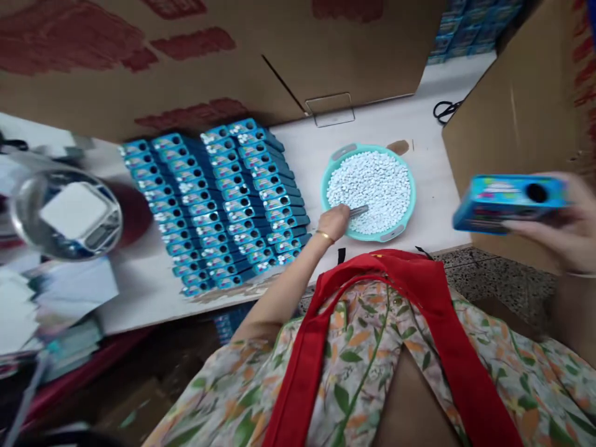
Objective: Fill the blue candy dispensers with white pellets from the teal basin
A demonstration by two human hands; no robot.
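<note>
My left hand (334, 223) is closed around a metal scoop (359, 211), whose far end rests in small pale blue-white pellets (372, 183). The pellets fill a turquoise basin (410, 205) with two handles. Out to the right, my right hand (570, 226) grips a blue printed box (493, 202) with a dark round hole near one end. It is held in the air beside a cardboard carton. Left of the basin, several similar blue boxes (233, 208) lie in close rows on the white table.
A large cardboard carton (223, 74) borders the back of the white table (433, 155); another carton (507, 130) stands right. Black-handled scissors (446, 112) lie by it. A metal bowl (18, 214) with a scale (100, 230) is at left, near stacked papers (77, 288).
</note>
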